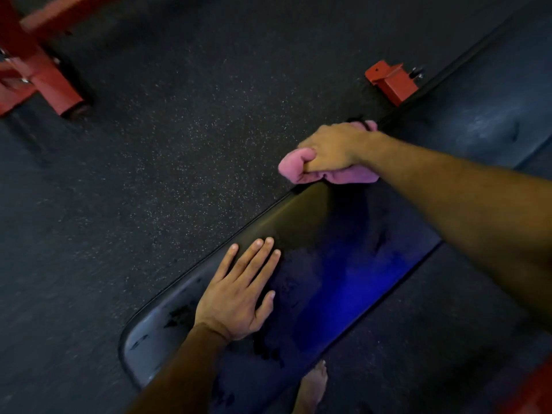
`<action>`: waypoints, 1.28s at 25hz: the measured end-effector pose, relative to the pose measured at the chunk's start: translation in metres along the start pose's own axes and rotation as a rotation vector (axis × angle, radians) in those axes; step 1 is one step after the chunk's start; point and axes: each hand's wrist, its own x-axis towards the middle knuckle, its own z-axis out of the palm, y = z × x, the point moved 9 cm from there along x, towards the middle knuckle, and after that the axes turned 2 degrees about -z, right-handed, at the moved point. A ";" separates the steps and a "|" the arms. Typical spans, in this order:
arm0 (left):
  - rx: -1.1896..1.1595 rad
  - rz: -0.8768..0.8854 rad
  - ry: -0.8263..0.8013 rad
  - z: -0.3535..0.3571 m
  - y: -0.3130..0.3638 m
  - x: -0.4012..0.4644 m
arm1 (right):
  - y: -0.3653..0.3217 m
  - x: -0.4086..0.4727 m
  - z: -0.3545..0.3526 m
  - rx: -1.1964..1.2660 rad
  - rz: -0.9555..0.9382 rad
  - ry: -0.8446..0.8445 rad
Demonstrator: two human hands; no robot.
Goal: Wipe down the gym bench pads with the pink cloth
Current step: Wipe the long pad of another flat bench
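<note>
The soft pink terry cloth [328, 171] is bunched into a thick wad inside the right hand [331, 150], whose fingers curl round it so that folds bulge out at both ends of the fist; it sits at the far edge of the nearer black padded vinyl bench pad [343, 258], right by the gap that parts this pad from the second dark pad [484, 115] running away toward the upper right. The left hand [239, 291] lies flat on the near pad with fingers straight and spread, holding nothing, apparently bracing the body. The cloth looks light, limp and probably absorbent, so it should fold to whatever shape the fist gives it; a wadded grip like this one seems best, with a broad face of fabric kept under the palm, since a loose corner would likely drag and smear. The vinyl appears smooth and faintly glossy, with streaks and dull patches under a blue glow, which suggests moisture or residue; it will likely be slick, so the cloth should slide easily under modest pressure, while the padding beneath gives a little. The rolled edge and the seam between the pads probably need the cloth pushed in with the fingertips. Around the bench lie speckled black rubber flooring [179, 144], red steel frame feet [391, 82], and a bare foot [312, 386] at the bottom.
</note>
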 end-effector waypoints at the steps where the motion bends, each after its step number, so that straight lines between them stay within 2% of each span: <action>1: -0.006 0.003 0.006 0.000 0.000 0.000 | 0.020 -0.007 -0.004 -0.002 0.079 0.030; 3: -0.005 0.006 0.008 0.000 0.000 0.000 | 0.009 -0.006 -0.003 0.009 0.100 0.069; 5: -0.012 0.009 0.013 -0.001 0.002 0.000 | -0.038 0.002 0.003 0.074 0.010 0.115; 8: -0.022 0.012 0.052 -0.003 0.000 0.000 | -0.075 -0.012 0.006 0.294 -0.101 0.296; 11: -0.007 0.022 0.073 -0.003 0.000 -0.001 | -0.048 -0.059 -0.013 0.758 -0.019 0.653; 13: -0.027 0.016 0.014 -0.002 0.001 0.001 | -0.036 -0.114 -0.006 1.069 0.104 0.891; 15: -0.099 -0.015 -0.100 -0.008 0.001 0.004 | -0.044 -0.174 0.025 1.426 0.287 0.949; 18: -0.453 -0.127 -0.378 -0.052 -0.002 0.000 | -0.099 -0.282 0.072 2.037 0.461 0.898; 19: -0.552 -0.173 -0.406 -0.084 -0.002 -0.008 | -0.122 -0.324 0.076 2.167 0.494 0.920; 22: -0.899 -0.236 -0.195 -0.212 0.011 -0.041 | -0.189 -0.448 0.073 2.200 0.703 1.081; 24: -1.037 -0.206 -0.165 -0.286 0.031 -0.074 | -0.234 -0.507 0.068 2.271 0.764 1.269; 26: -1.021 -0.135 -0.227 -0.332 0.044 -0.111 | -0.289 -0.544 0.069 2.317 0.813 1.327; 29: -0.891 -0.036 -0.300 -0.372 0.040 -0.150 | -0.342 -0.574 0.066 2.411 0.768 1.405; 32: -0.719 0.009 -0.379 -0.381 0.025 -0.170 | -0.368 -0.574 0.067 2.468 0.658 1.295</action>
